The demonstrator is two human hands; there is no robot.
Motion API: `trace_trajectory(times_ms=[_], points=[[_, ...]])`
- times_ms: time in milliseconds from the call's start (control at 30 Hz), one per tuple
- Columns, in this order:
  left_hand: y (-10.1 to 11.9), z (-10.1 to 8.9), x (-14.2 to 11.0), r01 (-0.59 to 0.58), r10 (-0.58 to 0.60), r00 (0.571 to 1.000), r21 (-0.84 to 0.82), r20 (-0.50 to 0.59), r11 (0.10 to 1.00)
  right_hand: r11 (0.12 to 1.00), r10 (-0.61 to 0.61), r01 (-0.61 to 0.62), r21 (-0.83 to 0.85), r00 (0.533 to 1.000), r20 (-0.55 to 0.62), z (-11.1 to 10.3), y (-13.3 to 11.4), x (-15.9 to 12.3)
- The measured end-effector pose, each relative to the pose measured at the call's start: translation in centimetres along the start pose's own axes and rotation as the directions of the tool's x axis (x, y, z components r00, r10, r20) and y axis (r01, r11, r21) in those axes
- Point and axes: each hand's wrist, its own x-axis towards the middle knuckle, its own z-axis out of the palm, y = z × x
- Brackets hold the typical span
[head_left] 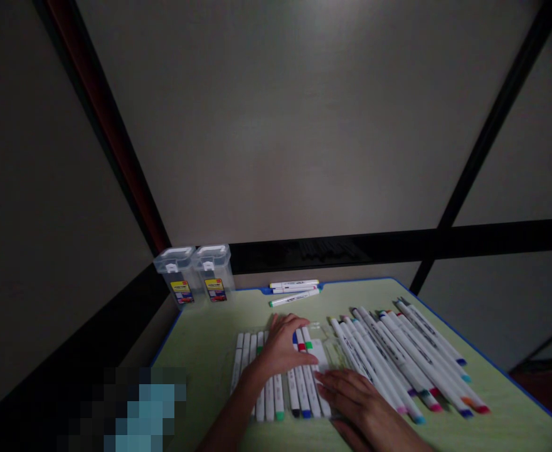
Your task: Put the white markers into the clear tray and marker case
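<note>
A row of white markers [270, 398] with coloured ends lies side by side in a clear plastic tray [323, 359] on the table. My left hand [285, 345] reaches over the middle of this row, with thumb and index finger spread apart and the other fingers curved down at the far ends. It covers part of several markers. Beside the right end of the row rests my right hand [358, 398], its fingers stretched toward the last marker and the tray's edge. I see nothing gripped in either hand.
Several loose markers [389, 351] lie fanned out on the right of the pale green table [205, 326]. Three more markers [295, 290] lie at the back edge. Two clear lidded boxes [214, 273] with labels stand at the back left, against the wall [276, 157].
</note>
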Motion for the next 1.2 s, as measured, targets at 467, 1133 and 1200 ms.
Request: trace_trajectory(times_ms=[467, 1133, 1200], points=[[-0.1, 0.0, 0.1, -0.02, 0.02, 1.0, 0.026, -0.01, 0.999, 0.997, 0.008, -0.001, -0.08, 0.996, 0.089, -0.6, -0.4, 0.3], [-0.4, 0.2, 0.1, -0.046, 0.046, 0.998, 0.006, -0.046, 0.999, 0.998, 0.007, -0.003, -0.058, 0.998, 0.062, -0.1, -0.1, 0.0], [-0.3, 0.2, 0.0, -0.047, 0.048, 0.998, 0.012, -0.045, 0.999, 0.999, 0.018, -0.015, -0.05, 0.998, 0.066, -0.1, -0.2, 0.1]])
